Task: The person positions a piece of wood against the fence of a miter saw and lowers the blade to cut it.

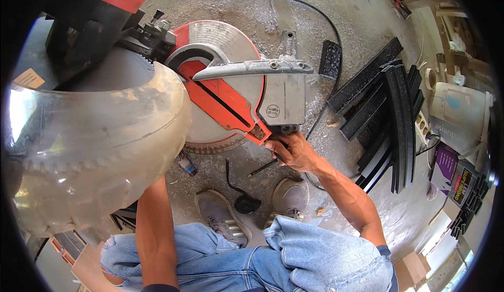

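A mitre saw with a grey and red turntable (218, 100) stands on the floor before me. Its cloudy clear blade guard (100, 150) fills the left side, close to the camera, with part of the toothed blade (118, 71) above it. My right hand (296, 154) is closed around the dark mitre handle at the front tip of the red arm. My left forearm (157, 223) runs up behind the guard, which hides the hand and whatever it touches. Across the turntable, the grey metal fence (252, 69) has no workpiece visible against it.
Black strips (399, 124) lie piled at right, near a short black offcut (329, 58), a whitish tub (451, 116) and a purple-black box (454, 174). A black cable (315, 7) curves past the saw. By my shoes (226, 213) lie a black tape measure (247, 204), a pencil (263, 167) and a small bottle (186, 164).
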### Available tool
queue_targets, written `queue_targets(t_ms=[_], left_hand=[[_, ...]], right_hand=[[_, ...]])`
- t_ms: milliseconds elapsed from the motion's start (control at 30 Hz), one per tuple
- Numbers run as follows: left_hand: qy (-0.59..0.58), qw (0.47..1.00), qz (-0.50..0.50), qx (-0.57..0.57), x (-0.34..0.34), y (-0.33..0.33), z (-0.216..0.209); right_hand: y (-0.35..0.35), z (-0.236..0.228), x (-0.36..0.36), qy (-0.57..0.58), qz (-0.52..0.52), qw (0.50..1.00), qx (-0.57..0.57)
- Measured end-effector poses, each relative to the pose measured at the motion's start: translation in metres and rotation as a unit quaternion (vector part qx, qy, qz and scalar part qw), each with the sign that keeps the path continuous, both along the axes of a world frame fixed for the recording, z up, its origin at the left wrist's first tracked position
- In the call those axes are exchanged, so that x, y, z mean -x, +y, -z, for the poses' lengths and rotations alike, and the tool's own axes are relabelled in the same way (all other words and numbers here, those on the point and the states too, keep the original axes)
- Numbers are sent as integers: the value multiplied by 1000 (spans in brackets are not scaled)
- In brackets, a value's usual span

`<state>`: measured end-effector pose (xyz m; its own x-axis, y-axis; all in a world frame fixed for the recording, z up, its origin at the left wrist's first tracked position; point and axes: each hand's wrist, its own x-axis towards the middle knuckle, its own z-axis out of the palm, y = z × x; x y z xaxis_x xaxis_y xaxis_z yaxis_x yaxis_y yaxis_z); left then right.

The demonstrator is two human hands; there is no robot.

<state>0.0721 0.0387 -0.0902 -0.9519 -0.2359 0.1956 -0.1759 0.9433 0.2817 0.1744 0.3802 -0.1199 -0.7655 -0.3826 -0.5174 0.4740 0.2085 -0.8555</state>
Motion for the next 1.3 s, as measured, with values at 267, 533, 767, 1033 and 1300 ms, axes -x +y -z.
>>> queue_targets(t_ms=[267,533,767,1033,1300], left_hand=[[1,1000,-2,-2,1,1,1],[3,1000,-6,-2,1,3,2],[7,1000,-10,-4,4,3,1],[10,1000,-22,-2,5,4,2],[17,1000,-26,4,9,2,1]], right_hand=[[0,-4,2,2,6,1000,-7],[0,-2,0,-8,12,1000,-9],[-1,-9,2,11,12,1000,-20],[-3,-25,3,-11,2,997,-82],[-2,-36,-71,354,147,859,-341]])
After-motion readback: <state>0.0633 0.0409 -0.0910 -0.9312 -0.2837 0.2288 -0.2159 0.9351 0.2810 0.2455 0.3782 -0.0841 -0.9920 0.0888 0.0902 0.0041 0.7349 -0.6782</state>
